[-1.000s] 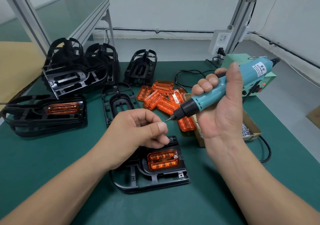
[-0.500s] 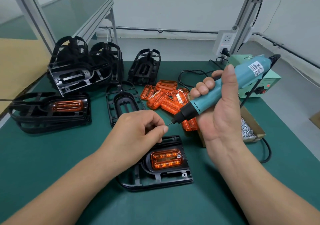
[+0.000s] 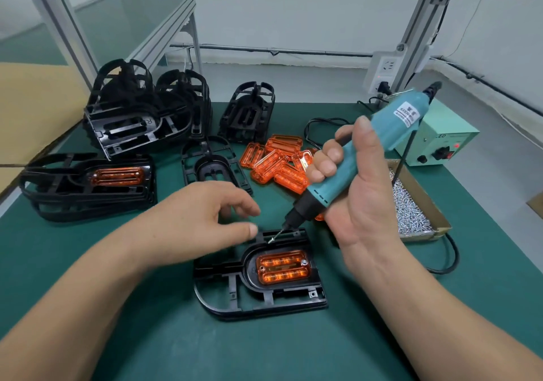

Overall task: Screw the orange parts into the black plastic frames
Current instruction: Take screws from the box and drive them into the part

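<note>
Item: flat black plastic frame (image 3: 248,269) with a rounded left end, a square right end and open ribbing. It lies on the green bench mat (image 3: 176,345), front and centre, between the two forearms.

Fitted: translucent orange rectangular part (image 3: 283,267) with rounded corners and two long ribbed slots, seated in the frame's oval recess. A silver screw head (image 3: 304,262) shows at its right end.

Right hand (image 3: 361,204): fingers and thumb wrapped round a teal electric screwdriver (image 3: 388,128) with a white label and a black nose, tilted down to the left. A small screw (image 3: 271,240) sits on the bit tip, just over the frame's far edge.

Left hand (image 3: 199,219): fingers loosely spread, holding nothing, thumb tip near the bit.

Stock:
- loose orange parts in a heap (image 3: 279,163), behind the screwdriver
- a low stack of frames (image 3: 73,201) at left, the top one with an orange part fitted (image 3: 117,176)
- bare frames further back, one of them lying singly (image 3: 211,166)
- a cardboard tray of silver screws (image 3: 411,204) at right
- a pale green power box (image 3: 440,139) behind the tray
</note>
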The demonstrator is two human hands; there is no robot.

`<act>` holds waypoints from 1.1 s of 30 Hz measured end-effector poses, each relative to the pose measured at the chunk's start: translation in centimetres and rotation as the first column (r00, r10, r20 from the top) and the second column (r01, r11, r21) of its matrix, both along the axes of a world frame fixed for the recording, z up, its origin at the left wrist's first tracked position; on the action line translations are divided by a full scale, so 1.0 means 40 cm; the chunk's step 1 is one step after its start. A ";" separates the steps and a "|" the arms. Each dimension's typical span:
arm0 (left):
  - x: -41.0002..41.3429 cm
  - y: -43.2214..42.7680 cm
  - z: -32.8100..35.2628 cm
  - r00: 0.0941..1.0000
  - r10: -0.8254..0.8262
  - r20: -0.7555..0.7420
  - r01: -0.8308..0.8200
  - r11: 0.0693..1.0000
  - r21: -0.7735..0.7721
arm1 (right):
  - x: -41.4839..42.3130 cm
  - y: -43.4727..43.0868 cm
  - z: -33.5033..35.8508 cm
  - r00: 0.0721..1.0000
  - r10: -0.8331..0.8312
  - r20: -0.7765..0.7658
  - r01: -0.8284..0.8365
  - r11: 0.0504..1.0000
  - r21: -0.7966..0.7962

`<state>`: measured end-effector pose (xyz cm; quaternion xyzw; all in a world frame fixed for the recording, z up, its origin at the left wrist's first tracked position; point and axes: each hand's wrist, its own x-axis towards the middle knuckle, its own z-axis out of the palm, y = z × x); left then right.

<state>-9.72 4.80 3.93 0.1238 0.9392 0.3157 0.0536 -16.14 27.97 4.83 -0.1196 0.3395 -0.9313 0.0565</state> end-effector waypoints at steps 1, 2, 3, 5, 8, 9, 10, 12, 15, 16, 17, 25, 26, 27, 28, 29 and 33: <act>0.001 -0.003 0.002 0.998 -0.049 0.031 0.051 0.997 -0.062 | 0.005 -0.007 -0.004 1.000 0.024 -0.015 -0.023 0.999 0.022; 0.002 -0.004 0.003 0.993 -0.093 0.068 0.099 0.990 -0.096 | 0.009 -0.013 -0.007 0.999 0.046 -0.026 -0.044 0.998 0.042; 0.002 -0.003 0.003 0.987 -0.126 0.102 0.137 0.984 -0.111 | 0.014 -0.018 -0.009 0.997 0.065 -0.034 -0.063 0.996 0.059; 0.000 0.000 0.000 0.976 -0.167 0.137 0.184 0.975 -0.123 | 0.021 -0.024 -0.014 0.995 0.091 -0.046 -0.087 0.992 0.093; -0.004 0.005 -0.006 0.974 -0.178 0.142 0.194 0.975 -0.107 | 0.029 -0.031 -0.017 0.991 0.123 -0.061 -0.113 0.984 0.134; -0.005 0.005 -0.009 0.974 -0.178 0.137 0.192 0.977 -0.096 | 0.032 -0.033 -0.018 0.989 0.131 -0.067 -0.121 0.982 0.143; -0.006 0.005 -0.012 0.975 -0.177 0.131 0.190 0.978 -0.090 | 0.033 -0.035 -0.018 0.988 0.138 -0.074 -0.126 0.980 0.152; -0.007 0.005 -0.017 0.976 -0.175 0.127 0.188 0.978 -0.094 | 0.037 -0.037 -0.019 0.985 0.148 -0.085 -0.132 0.977 0.168; -0.008 0.004 -0.019 0.976 -0.176 0.128 0.189 0.977 -0.096 | 0.039 -0.038 -0.020 0.984 0.158 -0.087 -0.140 0.974 0.178; -0.008 0.004 -0.019 0.976 -0.177 0.130 0.190 0.978 -0.090 | 0.040 -0.038 -0.019 0.983 0.161 -0.089 -0.143 0.973 0.181; -0.009 0.005 -0.019 0.975 -0.178 0.132 0.190 0.978 -0.084 | 0.041 -0.037 -0.018 0.982 0.164 -0.093 -0.145 0.972 0.188; -0.011 0.008 -0.021 0.975 -0.171 0.140 0.180 0.982 -0.052 | 0.064 -0.040 0.002 0.951 0.236 -0.200 -0.183 0.951 0.251; -0.011 0.008 -0.021 0.975 -0.173 0.140 0.181 0.982 -0.049 | 0.066 -0.041 0.003 0.946 0.244 -0.214 -0.188 0.949 0.253; -0.011 0.009 -0.021 0.975 -0.172 0.142 0.180 0.983 -0.047 | 0.069 -0.041 0.004 0.940 0.252 -0.229 -0.192 0.948 0.254; -0.011 0.010 -0.020 0.975 -0.169 0.145 0.178 0.983 -0.047 | 0.072 -0.042 0.005 0.933 0.261 -0.247 -0.197 0.947 0.255; -0.010 0.010 -0.019 0.975 -0.165 0.149 0.174 0.984 -0.050 | 0.073 -0.041 0.005 0.926 0.268 -0.265 -0.199 0.945 0.261; -0.007 0.013 -0.015 0.976 -0.154 0.156 0.164 0.985 -0.057 | 0.078 -0.039 0.008 0.907 0.287 -0.308 -0.193 0.933 0.302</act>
